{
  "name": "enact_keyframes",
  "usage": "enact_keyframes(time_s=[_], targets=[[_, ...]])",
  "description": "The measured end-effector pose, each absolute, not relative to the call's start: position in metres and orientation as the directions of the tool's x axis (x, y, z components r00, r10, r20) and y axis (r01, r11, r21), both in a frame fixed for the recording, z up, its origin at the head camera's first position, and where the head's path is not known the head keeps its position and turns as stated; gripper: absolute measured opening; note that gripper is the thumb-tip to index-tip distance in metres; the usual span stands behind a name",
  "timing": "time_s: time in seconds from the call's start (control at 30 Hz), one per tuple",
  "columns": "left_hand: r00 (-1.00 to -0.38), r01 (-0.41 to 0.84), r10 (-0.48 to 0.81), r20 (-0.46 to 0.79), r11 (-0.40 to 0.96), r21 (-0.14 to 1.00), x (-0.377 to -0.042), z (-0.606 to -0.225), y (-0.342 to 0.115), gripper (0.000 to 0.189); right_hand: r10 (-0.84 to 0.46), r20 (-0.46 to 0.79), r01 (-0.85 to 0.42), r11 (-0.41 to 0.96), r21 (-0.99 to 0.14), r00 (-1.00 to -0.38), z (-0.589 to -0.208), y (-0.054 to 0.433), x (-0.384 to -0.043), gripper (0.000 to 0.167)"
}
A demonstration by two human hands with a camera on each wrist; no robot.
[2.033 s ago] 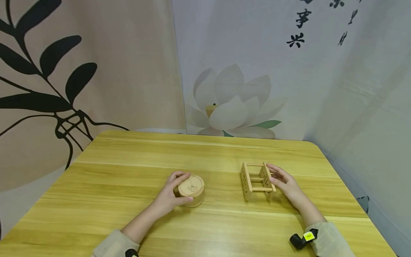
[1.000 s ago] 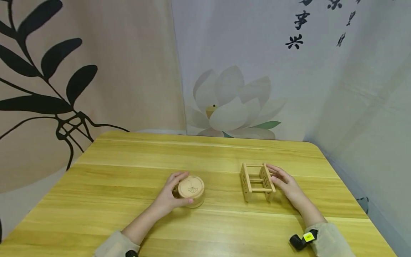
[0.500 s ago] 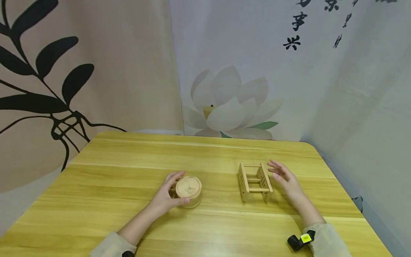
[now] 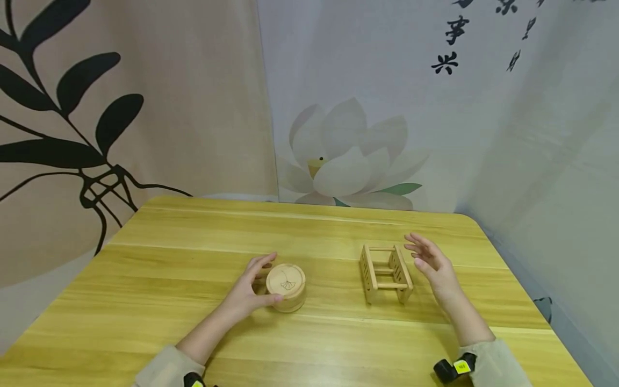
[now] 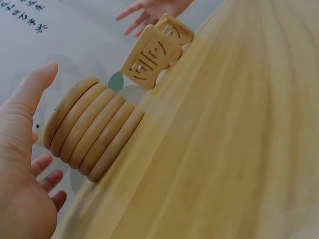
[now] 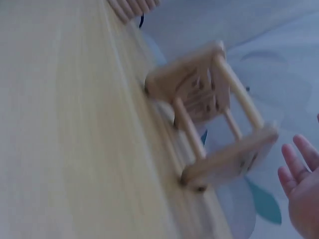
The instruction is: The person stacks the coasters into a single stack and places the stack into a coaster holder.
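Observation:
A stack of several round wooden coasters [image 4: 286, 279] stands on the table, its top one marked with a leaf drawing. My left hand [image 4: 246, 293] is spread beside it on the left. In the left wrist view, a gap shows between the thumb [image 5: 37, 87] and the coasters [image 5: 92, 127]. To the right stands a wooden coaster rack [image 4: 385, 274] with carved side panels and thin crossbars, nothing inside it. My right hand [image 4: 437, 271] hovers right of the rack, apart from it, fingers loosely extended. The right wrist view is blurred but shows the rack [image 6: 212, 109] too.
The wooden table [image 4: 217, 226] has rounded far corners. Behind it hangs a pale cloth [image 4: 362, 70] printed with a lotus and characters; dark leaves are printed on the left cloth. Black wrist cameras [image 4: 452, 370] sit at both sleeves.
My right hand has come off the rack's right side and moved up and away. My left fingers have loosened from the coaster stack and drawn slightly left. Stack and rack stay in place.

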State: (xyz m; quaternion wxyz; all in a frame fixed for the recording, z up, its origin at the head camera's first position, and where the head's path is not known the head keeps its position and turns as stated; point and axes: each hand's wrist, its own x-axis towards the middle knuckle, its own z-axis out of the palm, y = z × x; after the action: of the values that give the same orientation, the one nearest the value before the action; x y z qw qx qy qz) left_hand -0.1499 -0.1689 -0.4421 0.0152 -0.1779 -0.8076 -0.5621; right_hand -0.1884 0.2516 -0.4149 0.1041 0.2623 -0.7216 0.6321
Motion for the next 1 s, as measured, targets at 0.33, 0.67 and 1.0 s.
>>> enact_keyframes(time_s=[0.33,0.67,1.0], targets=[[-0.915,0.348,0.311,0.259,0.277,0.896,-0.155,-0.446,-0.175,0.088,-0.349,0.552,-0.578,-0.033,-0.815,-0.757,-0.398,0.223,-0.170,0.051],[-0.916,0.323,0.332,0.225,0.278,0.905,-0.156,-0.447,-0.175,0.093,-0.413,0.602,-0.627,-0.092,-0.774,-0.683,-0.394,0.195,-0.153,0.055],[-0.907,0.301,0.374,0.196,0.247,0.921,-0.155,-0.447,-0.174,0.099,-0.467,0.544,-0.599,-0.038,-0.800,-0.697,-0.401,0.171,-0.144,0.063]])
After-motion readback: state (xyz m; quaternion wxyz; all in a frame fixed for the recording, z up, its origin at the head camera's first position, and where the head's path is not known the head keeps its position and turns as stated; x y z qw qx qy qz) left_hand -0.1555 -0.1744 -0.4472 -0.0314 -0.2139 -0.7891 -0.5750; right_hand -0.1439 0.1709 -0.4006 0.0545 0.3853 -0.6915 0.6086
